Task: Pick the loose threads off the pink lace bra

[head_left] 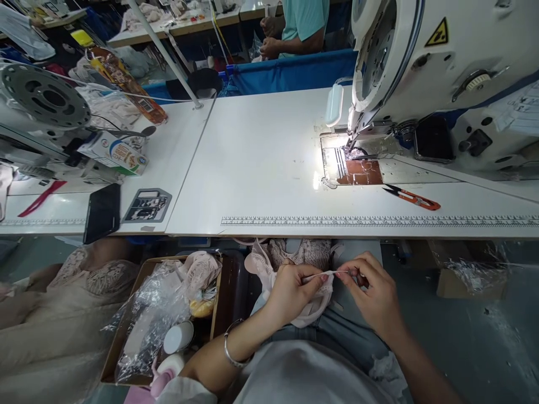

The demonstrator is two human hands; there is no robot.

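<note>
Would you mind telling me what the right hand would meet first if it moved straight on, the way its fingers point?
Probably the left hand: the right hand points left along the thin strip both hold.

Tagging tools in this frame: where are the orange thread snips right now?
In the head view, the orange thread snips lie on the white table, right of centre, just in front of the sewing machine and behind the printed ruler strip.

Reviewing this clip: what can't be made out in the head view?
- What the right hand pinches at the end of the thin white strap: too small, covered by fingers.
- The pale pink lace garment: mostly hidden by the left hand and the white table edge.
- The white sewing machine: cut off by top and right edges.
- The needle area: washed out by lamp glare.
</note>
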